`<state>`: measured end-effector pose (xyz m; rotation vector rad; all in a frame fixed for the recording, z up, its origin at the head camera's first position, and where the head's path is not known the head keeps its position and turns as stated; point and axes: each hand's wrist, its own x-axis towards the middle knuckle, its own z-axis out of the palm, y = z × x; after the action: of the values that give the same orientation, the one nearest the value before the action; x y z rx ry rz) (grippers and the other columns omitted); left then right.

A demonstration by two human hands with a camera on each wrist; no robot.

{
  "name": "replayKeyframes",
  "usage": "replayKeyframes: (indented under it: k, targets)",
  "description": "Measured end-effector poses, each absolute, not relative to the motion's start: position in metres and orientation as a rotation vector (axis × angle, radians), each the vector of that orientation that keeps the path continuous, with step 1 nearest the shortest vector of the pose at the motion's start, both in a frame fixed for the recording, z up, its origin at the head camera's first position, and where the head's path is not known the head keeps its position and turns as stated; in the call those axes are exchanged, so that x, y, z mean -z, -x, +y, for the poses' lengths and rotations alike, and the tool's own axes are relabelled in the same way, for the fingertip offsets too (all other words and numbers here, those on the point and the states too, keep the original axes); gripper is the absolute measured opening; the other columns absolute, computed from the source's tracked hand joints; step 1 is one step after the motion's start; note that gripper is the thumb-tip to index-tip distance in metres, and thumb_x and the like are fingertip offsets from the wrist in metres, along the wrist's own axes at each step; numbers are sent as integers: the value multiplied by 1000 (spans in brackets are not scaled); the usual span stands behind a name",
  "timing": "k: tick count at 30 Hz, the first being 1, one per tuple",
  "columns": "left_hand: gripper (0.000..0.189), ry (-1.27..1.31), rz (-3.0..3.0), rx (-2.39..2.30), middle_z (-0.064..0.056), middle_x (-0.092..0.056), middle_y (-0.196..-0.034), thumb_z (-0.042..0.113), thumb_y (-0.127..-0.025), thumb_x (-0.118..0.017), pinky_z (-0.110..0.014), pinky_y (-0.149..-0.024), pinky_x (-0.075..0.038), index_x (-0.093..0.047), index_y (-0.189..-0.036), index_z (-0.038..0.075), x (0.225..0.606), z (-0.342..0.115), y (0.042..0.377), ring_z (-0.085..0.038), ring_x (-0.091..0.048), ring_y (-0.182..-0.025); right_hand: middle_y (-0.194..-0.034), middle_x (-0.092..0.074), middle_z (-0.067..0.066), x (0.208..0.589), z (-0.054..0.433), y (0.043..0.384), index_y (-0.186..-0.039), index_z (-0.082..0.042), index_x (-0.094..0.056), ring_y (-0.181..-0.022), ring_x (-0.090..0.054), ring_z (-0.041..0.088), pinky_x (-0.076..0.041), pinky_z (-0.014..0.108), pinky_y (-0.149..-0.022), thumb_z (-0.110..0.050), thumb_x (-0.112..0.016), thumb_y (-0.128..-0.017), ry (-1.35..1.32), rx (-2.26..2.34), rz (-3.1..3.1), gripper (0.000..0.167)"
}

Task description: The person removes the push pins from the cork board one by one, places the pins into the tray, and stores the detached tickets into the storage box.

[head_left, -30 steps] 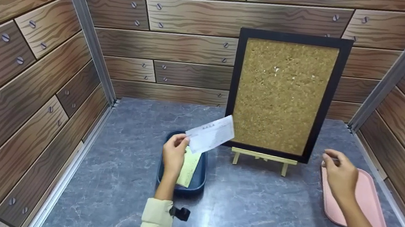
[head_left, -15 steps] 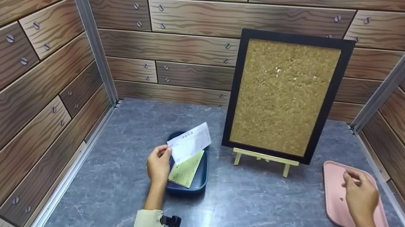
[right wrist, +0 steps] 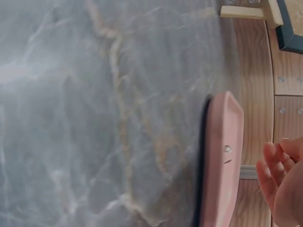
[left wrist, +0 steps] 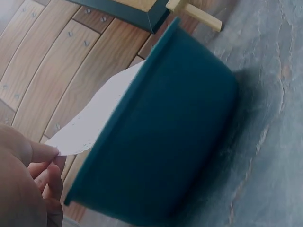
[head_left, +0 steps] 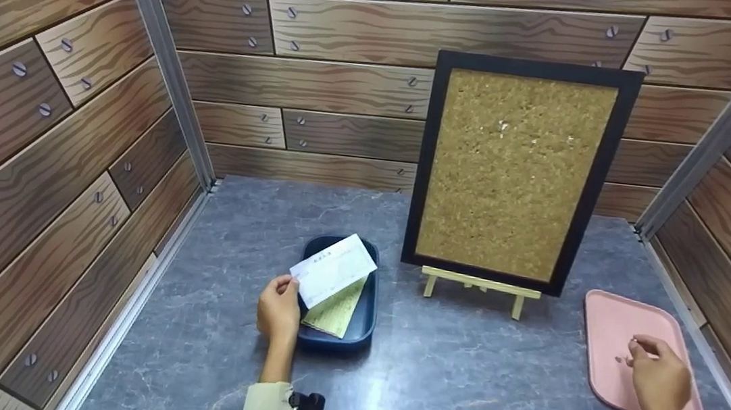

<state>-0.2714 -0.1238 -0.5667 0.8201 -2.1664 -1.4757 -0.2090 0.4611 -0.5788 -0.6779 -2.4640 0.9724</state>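
My left hand (head_left: 280, 308) pinches one corner of a white printed paper slip (head_left: 333, 269) between thumb and fingertips. The slip slants above a dark blue tub (head_left: 359, 330), where a yellow-green paper slip (head_left: 335, 314) lies partly covered. In the left wrist view the white slip (left wrist: 97, 116) rises behind the tub's wall (left wrist: 161, 127). Over the pink tray (head_left: 619, 313) hangs my right hand (head_left: 663, 382), fingers loosely curled, with nothing visible between the tips. Below the fingers, small pin-like bits (right wrist: 227, 149) lie in the tray; they are too small to identify.
A black-framed corkboard (head_left: 511, 179) stands on a small wooden easel (head_left: 481, 284) between the two containers, with several whitish specks on its cork. Wood-patterned walls (head_left: 324, 85) enclose the grey marbled tabletop (head_left: 456, 377) at the back and both sides.
My left hand has moved left and down, bringing the white slip from beside the corkboard to above the tub. My right hand has moved right and nearer, over the pink tray, uncovering small bits.
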Motion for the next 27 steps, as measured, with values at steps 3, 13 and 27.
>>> replayKeyframes:
  k: [3, 13, 27]
  targets:
    - [20, -855, -2180, 1460, -4, -76, -103, 29, -92, -66, -49, -83, -46, -77, -106, 17, 569, -125, 271, -27, -70, -95, -67, -67, -18, 583, 466, 208, -118, -6, -70, -55, -44, -17, -36, 27, -59, -24, -58, -99, 685, -937, -2490, 28]
    - [17, -838, -2260, 1346, 3, -77, -99, 31, -91, -67, -52, -83, -43, -78, -102, 23, 567, -118, 270, -26, -70, -94, -118, -69, 21, 592, 473, 206, -120, -5, -68, -72, -61, 12, -40, 36, -64, -25, -55, -100, 713, -909, -2600, 31]
    - [17, -771, -2377, 1204, 7, -77, -95, 38, -89, -71, -51, -75, -46, -78, -100, 26, 563, -116, 263, -28, -72, -90, -127, -65, 22, 592, 471, 206, -123, -3, -65, -111, -60, 47, -42, 49, -72, -29, -52, -101, 723, -915, -2592, 36]
